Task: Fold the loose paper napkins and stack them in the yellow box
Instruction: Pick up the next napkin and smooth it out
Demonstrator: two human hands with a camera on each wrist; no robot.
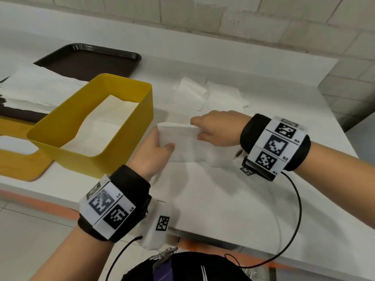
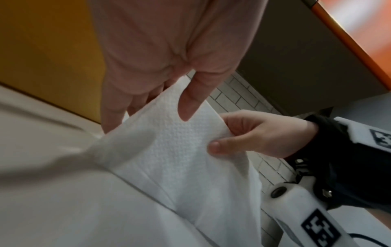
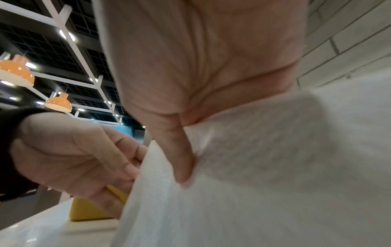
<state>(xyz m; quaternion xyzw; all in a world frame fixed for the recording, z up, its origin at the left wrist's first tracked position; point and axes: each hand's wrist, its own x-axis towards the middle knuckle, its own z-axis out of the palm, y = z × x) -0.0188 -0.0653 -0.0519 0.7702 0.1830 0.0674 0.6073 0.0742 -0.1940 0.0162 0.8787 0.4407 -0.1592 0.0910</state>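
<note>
Napkin (image 1: 182, 138) is pinched at its upper corners by left hand (image 1: 154, 151) and right hand (image 1: 219, 130), just beside the yellow box (image 1: 60, 122) (already part-filled); edges should be matched before creasing.

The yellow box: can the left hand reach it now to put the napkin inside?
Probably yes. The yellow box stands open-topped just beside the left hand, nothing between them. But the right hand also pinches the napkin, so it must release or move along.
</note>
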